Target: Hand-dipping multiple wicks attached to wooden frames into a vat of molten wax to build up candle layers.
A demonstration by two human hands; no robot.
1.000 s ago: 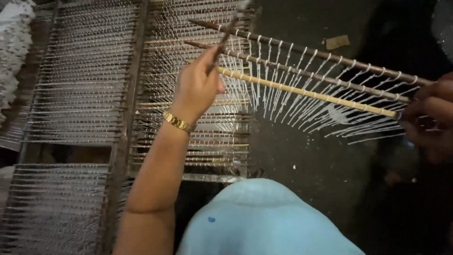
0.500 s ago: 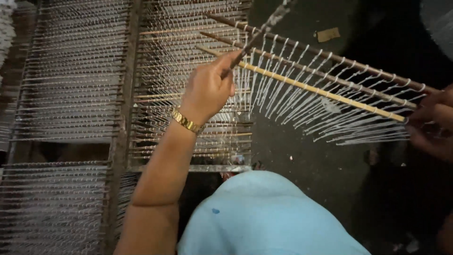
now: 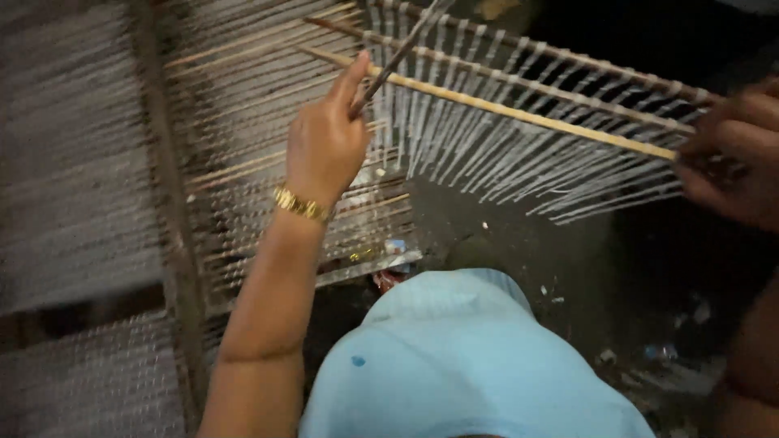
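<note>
My left hand [image 3: 324,142], with a gold bracelet on its wrist, grips a thin dark stick [image 3: 402,53] that points up and to the right across a set of long rods. Three rods [image 3: 519,113], one pale and two dark, run from upper left to right, and several white strands [image 3: 495,154] hang from them. My right hand [image 3: 730,154] at the right edge is closed on the rods' right ends. My light blue clothing [image 3: 454,357] fills the bottom centre.
Racks [image 3: 174,211] with a dark wooden frame stand at the left and hold rows of rods strung with white strands. A dark floor with small bits of litter [image 3: 657,349] lies at the lower right.
The view has shifted and blurred. The rods with their strands sit higher in the frame, and my left hand with the stick has moved left along them.
</note>
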